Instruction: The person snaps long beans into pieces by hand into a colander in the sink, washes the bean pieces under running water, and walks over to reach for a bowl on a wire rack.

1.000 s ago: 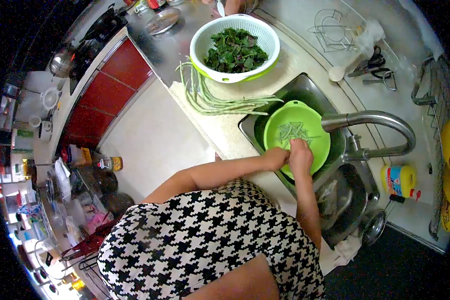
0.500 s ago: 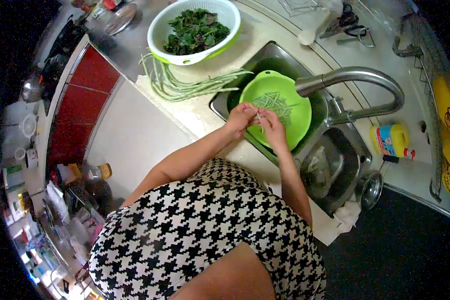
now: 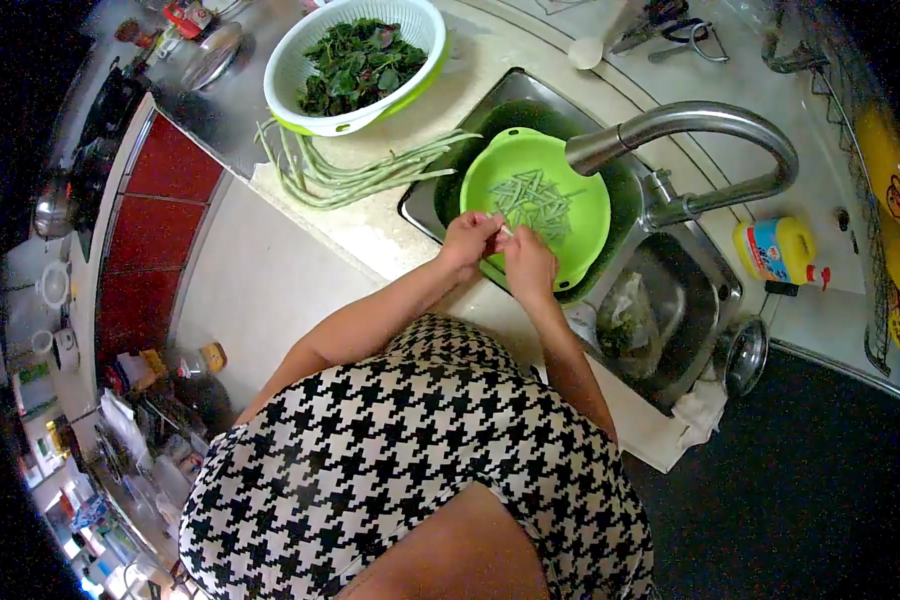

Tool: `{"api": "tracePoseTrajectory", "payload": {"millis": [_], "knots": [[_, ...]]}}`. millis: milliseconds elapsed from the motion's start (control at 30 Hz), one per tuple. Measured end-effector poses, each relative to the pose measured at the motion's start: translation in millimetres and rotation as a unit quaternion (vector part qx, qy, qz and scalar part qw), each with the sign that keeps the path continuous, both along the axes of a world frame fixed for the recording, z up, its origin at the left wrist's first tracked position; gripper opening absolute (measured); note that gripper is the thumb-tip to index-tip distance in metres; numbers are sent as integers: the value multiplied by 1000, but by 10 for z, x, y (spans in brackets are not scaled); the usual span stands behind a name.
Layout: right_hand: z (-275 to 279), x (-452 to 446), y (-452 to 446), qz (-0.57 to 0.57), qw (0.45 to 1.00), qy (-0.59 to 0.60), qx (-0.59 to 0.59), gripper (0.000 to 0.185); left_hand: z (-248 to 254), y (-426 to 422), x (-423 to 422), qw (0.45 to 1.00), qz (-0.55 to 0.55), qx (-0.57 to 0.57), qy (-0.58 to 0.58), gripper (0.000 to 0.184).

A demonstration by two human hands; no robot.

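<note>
My left hand (image 3: 469,243) and my right hand (image 3: 530,266) meet over the near rim of a green basin (image 3: 592,222). Both are closed, fingertips pinching a short, pale piece of long bean (image 3: 507,230) between them; most of it is hidden by the fingers. Inside the basin lies a heap of cut bean pieces (image 3: 533,203). The basin sits in the left bowl of the sink (image 3: 510,92). To the left, a bundle of whole long beans (image 3: 355,177) rests on the counter, its tips reaching over the sink's edge.
Behind the beans stands a white colander (image 3: 282,75) of dark leafy greens (image 3: 362,66). A metal faucet (image 3: 710,112) arches over the basin's right side. The second sink bowl (image 3: 682,300) holds a plastic bag (image 3: 628,320). A yellow detergent bottle (image 3: 775,250) stands at the right.
The camera view has shifted, so the counter and sink appear further left. My hands stay together over the basin's near rim, still pinching the bean piece.
</note>
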State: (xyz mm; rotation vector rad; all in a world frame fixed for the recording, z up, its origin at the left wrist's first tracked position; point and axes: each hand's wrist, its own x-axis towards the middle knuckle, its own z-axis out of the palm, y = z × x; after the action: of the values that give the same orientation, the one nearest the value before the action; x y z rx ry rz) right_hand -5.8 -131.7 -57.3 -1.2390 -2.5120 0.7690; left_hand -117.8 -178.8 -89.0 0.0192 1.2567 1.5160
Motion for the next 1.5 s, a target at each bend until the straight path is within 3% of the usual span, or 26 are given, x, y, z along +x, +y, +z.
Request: {"api": "tracePoseTrajectory", "payload": {"millis": [100,200,300,500,600,700,800,900,1000,1100,1133,1167,1233,1300,1367,1433,1500], "knots": [[27,150,-48,-5,952,245,-186,15,109,-32,-32,993,-91,-3,-69,17],[-170,335,6,25,941,261,-213,14,300,34,-40,979,-190,-44,-56,16],[-105,464,39,68,955,204,-203,11,157,103,-122,950,-302,-11,-74,15],[89,589,7,203,968,118,-87,13,406,84,-121,884,-465,-33,39,17],[207,600,-37,216,964,123,-91,12,293,59,-117,877,-480,-25,0,19],[217,571,-105,240,964,76,-87,11,136,49,-229,821,-568,47,-32,20],[297,546,-136,276,955,91,-59,9,216,-15,-287,816,-574,57,-49,20],[368,498,-101,252,966,49,-24,8,434,-57,-220,870,-492,-10,-25,20],[439,493,-49,237,969,73,24,8,126,-59,-133,916,-381,3,-124,20],[354,381,-232,354,913,205,6,10,-63,38,62,918,-374,-109,78,16],[498,220,-346,390,893,226,22,9,-69,59,154,897,-403,-65,172,18],[644,47,-408,422,871,248,43,10,-65,84,253,888,-421,-47,181,20],[504,-28,-344,319,890,324,-9,15,-378,170,254,908,-387,80,139,28],[467,82,-200,176,894,392,-128,19,-796,342,52,902,-279,84,318,41],[608,266,97,26,902,254,-347,27,-100,386,-244,814,-402,-75,413,47],[331,370,252,10,920,241,-309,33,279,263,-335,841,-338,-23,421,31],[153,392,268,24,941,213,-261,39,453,176,-204,924,-301,11,235,29]]}}
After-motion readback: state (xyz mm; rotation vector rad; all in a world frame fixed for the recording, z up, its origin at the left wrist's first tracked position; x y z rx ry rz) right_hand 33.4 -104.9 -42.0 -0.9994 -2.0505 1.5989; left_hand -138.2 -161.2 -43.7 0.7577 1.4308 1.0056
